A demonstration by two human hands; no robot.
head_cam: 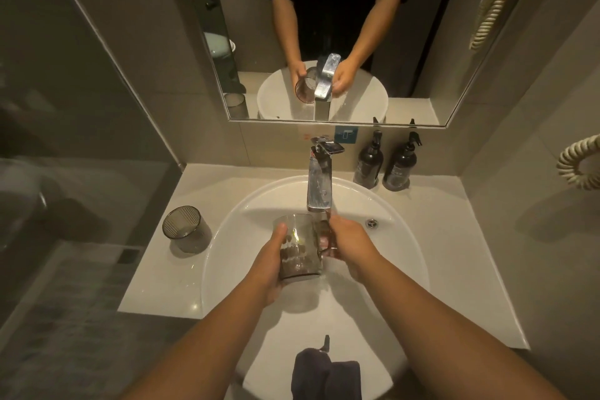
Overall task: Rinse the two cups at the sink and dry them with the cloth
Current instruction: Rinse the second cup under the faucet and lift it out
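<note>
A smoky transparent cup [300,248] with a handle is held over the white sink [227,237], just below the chrome tap [319,185]. My left hand [271,265] grips its body from the left, thumb on the rim. My right hand [352,245] is at the cup's right side, fingers at the handle. A second smoky cup [186,229] stands upright on the counter to the left of the sink. A dark cloth [326,373] hangs over the sink's near rim. I cannot tell whether water is running.
Two dark pump bottles [368,161] [401,162] stand at the back right of the white counter [454,253]. A mirror [324,26] hangs above the tap. A coiled cord [576,162] hangs on the right wall. A glass panel borders the left.
</note>
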